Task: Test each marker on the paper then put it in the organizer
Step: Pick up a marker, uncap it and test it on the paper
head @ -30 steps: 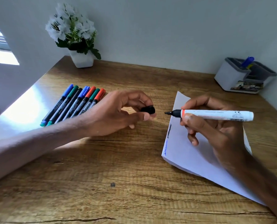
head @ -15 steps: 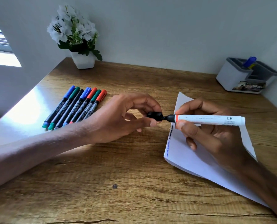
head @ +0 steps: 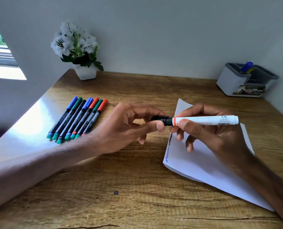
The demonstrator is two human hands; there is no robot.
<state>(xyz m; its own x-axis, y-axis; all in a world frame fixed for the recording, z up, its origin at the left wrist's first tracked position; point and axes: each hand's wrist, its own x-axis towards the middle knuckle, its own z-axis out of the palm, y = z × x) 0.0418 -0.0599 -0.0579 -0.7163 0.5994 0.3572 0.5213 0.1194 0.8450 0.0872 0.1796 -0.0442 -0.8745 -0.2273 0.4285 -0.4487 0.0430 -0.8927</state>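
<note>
My right hand (head: pixel 208 134) grips a white marker (head: pixel 205 120) held level above the paper (head: pixel 203 164), tip pointing left. My left hand (head: pixel 127 128) pinches the marker's black cap (head: pixel 162 120), which now sits on the tip. The paper lies on the desk at the right and carries blue and black squiggles along its left edge. A row of several capped markers (head: pixel 78 119) in blue, green, black and red lies on the desk to the left. The grey and white organizer (head: pixel 231 81) stands at the back right with a blue marker (head: pixel 246 66) in it.
A white pot of white flowers (head: pixel 78 52) stands at the back left against the wall. The wooden desk (head: pixel 121 187) meets walls at the back and right, and a window opening lies to the left.
My left hand brought the black cap rightward onto the marker's tip; a second ago cap and tip were apart. The marker shifted slightly left toward it.
</note>
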